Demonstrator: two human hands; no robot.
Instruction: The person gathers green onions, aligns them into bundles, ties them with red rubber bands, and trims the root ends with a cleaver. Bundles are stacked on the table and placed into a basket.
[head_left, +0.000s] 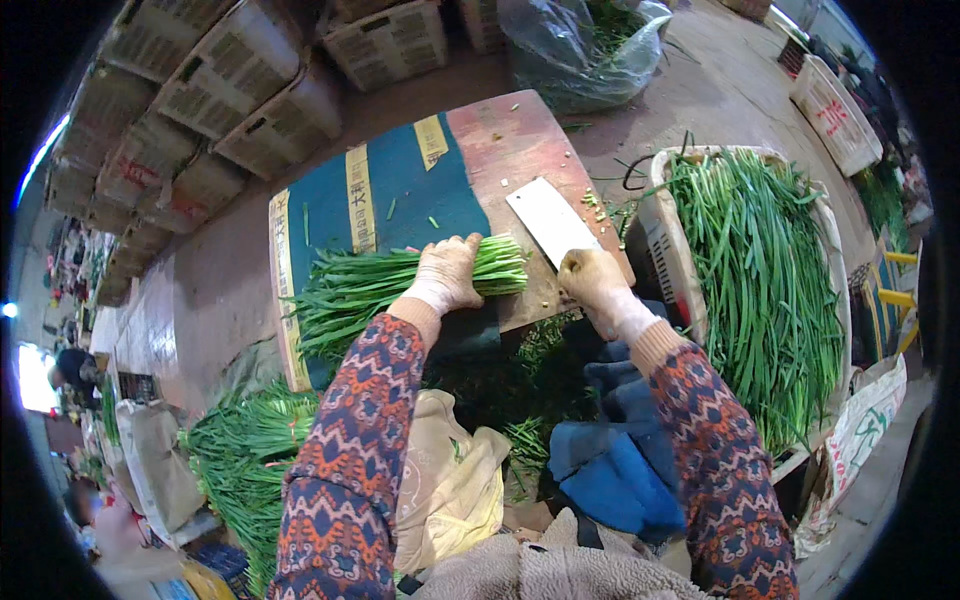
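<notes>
My left hand (448, 271) is closed around a bunch of green leafy stalks (360, 289), their pale cut ends pointing right towards a cleaver. The bunch lies on a low work board (517, 135), partly covered by a dark green sheet (409, 199) with strips of printed tape. My right hand (594, 279) grips the handle end of the cleaver (551, 217), whose broad pale blade lies over the bare reddish wood. Small cut stem pieces (596, 210) are scattered along the board's right edge. The cleaver's handle is hidden in my right hand.
A plastic crate (701, 300) full of long green stalks stands at the right. Tied bunches (259, 442) lie at the lower left. Stacked crates (225, 75) stand at the upper left, and a clear plastic bag (585, 75) of greens behind the board. People are in the far left background.
</notes>
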